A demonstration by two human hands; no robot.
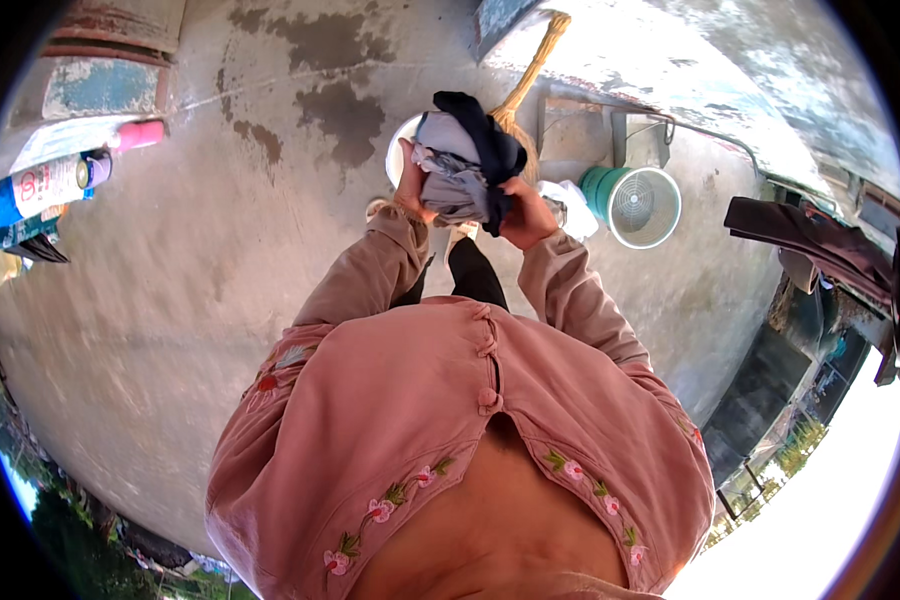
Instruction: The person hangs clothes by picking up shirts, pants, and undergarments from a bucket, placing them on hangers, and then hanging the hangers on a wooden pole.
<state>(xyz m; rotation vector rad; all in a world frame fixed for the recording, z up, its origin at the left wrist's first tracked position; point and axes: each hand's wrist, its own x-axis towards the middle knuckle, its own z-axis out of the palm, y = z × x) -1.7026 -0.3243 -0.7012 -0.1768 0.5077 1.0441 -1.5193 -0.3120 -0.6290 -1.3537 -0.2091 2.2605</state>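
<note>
A bunched heap of grey and dark navy clothes (457,180) is held up in front of me between both hands. My left hand (411,182) grips its left side, against the grey cloth. On the right, my right hand (527,214) has hold of the dark garment (487,139), with the fingers partly hidden by folds. Partly covered by the heap, a white basin or bucket (397,154) shows only its left rim and wall. Beneath the clothes, parts of my light shoes (461,234) show.
A straw broom (532,75) leans beyond the clothes. To the right lies or tilts a green plastic basket (637,206), beside a white plastic bag (576,206). Dark cloth (810,240) hangs at far right. Bags and bottles (49,187) stand at left. Wet patches (341,120) mark the concrete floor.
</note>
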